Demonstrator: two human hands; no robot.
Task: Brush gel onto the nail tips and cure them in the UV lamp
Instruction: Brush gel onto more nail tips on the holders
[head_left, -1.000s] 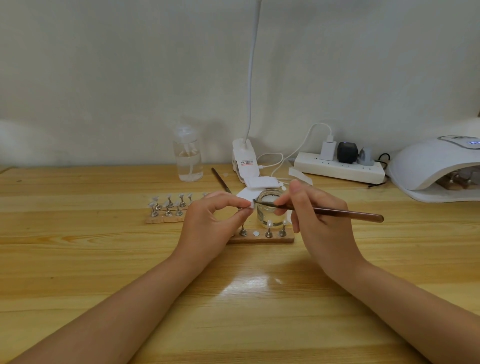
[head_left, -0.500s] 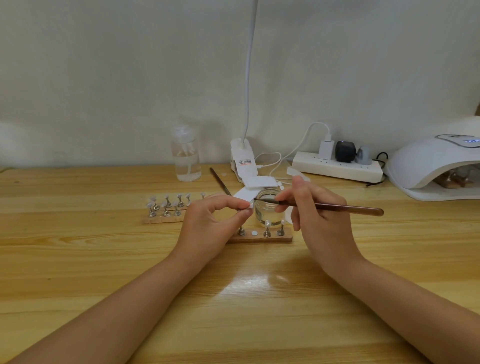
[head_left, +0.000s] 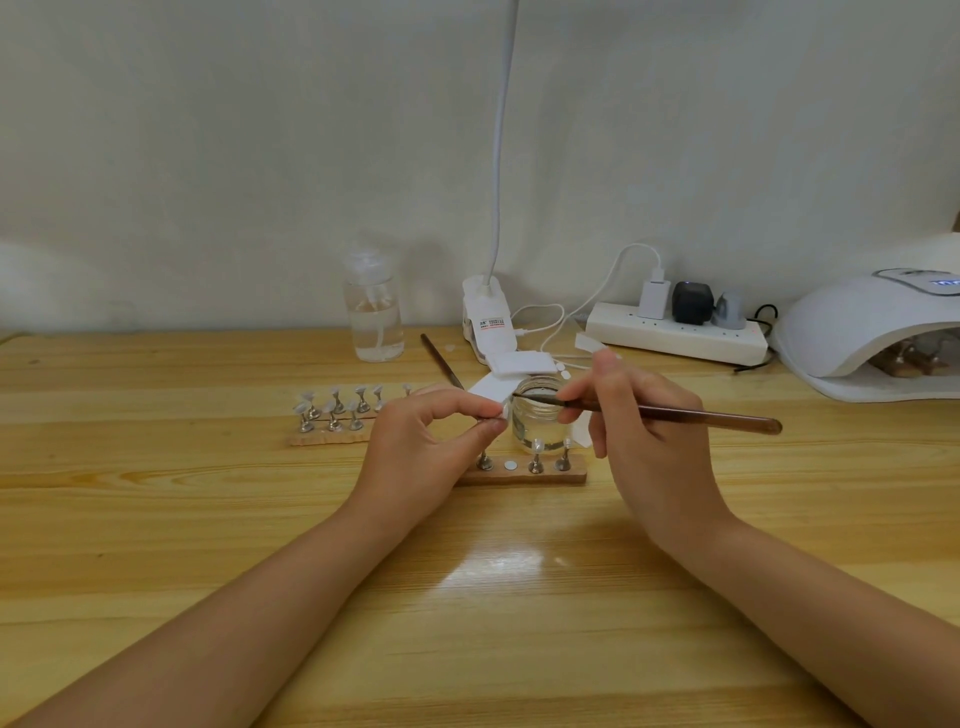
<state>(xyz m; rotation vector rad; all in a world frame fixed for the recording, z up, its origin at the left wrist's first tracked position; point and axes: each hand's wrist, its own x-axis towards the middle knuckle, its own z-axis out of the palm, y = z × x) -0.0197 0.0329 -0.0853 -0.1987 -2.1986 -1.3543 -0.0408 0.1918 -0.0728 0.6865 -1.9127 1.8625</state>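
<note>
My left hand (head_left: 421, 441) pinches a small nail tip (head_left: 502, 412) on its stand between thumb and forefinger. My right hand (head_left: 644, 431) grips a brown brush (head_left: 701, 415), whose bristle end reaches the held nail tip over a small glass jar (head_left: 537, 415). Just in front of the jar lies a wooden holder strip (head_left: 522, 475) with three metal stands and one bare magnet spot. A second wooden strip (head_left: 327, 439) with several nail tips on stands sits to the left. The white UV lamp (head_left: 872, 332) stands at the far right, with another holder inside.
A clear pump bottle (head_left: 374, 322), a clip-on desk lamp (head_left: 488, 332) and a power strip (head_left: 675, 332) with plugs line the wall. White wipes (head_left: 519, 364) and a second brush (head_left: 441, 361) lie behind the jar. The wooden table (head_left: 467, 597) reaches toward me.
The view shifted slightly. Both hands stay almost where they were, with the brush tip still at the pinched nail tip.
</note>
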